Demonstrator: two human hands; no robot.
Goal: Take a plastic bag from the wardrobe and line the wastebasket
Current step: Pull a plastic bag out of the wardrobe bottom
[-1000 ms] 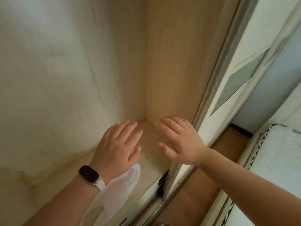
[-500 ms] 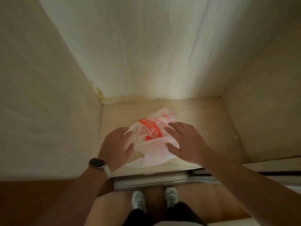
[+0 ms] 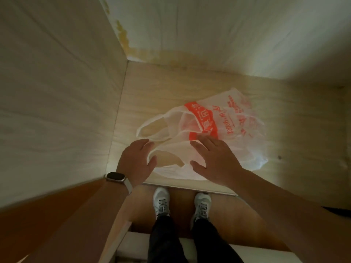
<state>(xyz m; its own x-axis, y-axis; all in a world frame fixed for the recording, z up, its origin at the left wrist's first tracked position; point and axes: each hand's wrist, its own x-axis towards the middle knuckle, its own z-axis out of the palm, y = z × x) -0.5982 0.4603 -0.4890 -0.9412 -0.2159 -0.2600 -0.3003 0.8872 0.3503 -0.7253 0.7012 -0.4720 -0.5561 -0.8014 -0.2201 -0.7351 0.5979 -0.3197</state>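
Wardrobe (image 3: 161, 88): left fingers (image 3: 141, 143), right fingers (image 3: 201, 149) splayed over bag (image 3: 237, 133).

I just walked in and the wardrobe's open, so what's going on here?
A person stands at the open wardrobe, reaching down to a white plastic bag with red print that lies flat on its pale wooden floor. The left hand, with a smartwatch on the wrist, is at the bag's handle loops; the right hand is spread over its middle. Neither grips it yet, and no wastebasket is in view.
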